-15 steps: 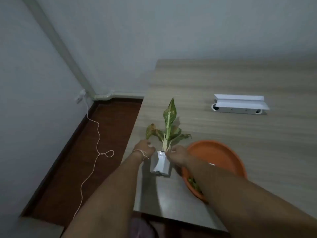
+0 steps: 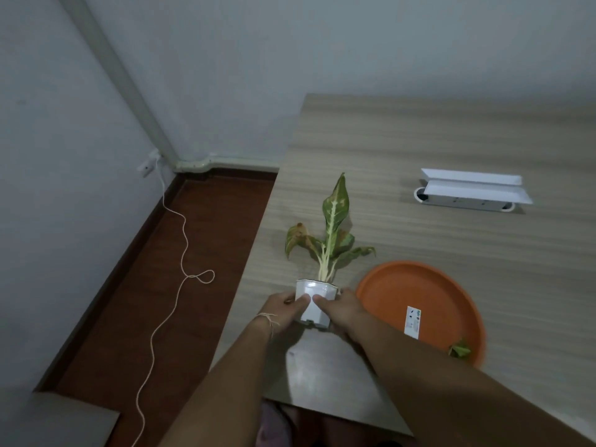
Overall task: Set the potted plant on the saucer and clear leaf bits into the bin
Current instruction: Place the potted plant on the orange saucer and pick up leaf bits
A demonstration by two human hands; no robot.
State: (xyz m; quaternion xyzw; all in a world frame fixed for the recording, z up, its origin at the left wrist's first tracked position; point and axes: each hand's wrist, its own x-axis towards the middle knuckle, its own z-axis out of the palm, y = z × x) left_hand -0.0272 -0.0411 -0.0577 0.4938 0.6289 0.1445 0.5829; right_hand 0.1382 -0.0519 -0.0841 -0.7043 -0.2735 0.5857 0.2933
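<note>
A small white pot [image 2: 314, 293] with a green and yellow leafy plant [image 2: 332, 233] stands near the wooden table's left edge. My left hand [image 2: 282, 309] grips the pot's left side and my right hand [image 2: 337, 309] grips its right side, thumbs on the front wall. An orange round saucer [image 2: 419, 285] lies just right of the pot, with a white label inside it. Green leaf bits [image 2: 459, 350] rest on the saucer's near rim. No bin is in view.
A white open socket box [image 2: 467, 191] sits in the table [image 2: 419, 140] at the back right. Left of the table is brown floor with a white cable [image 2: 180, 253] running from a wall plug. Walls close the back and left.
Both hands have slid lower and round the pot's front, now clasping it. The pot stands more upright, and my right arm uncovers more of the saucer.
</note>
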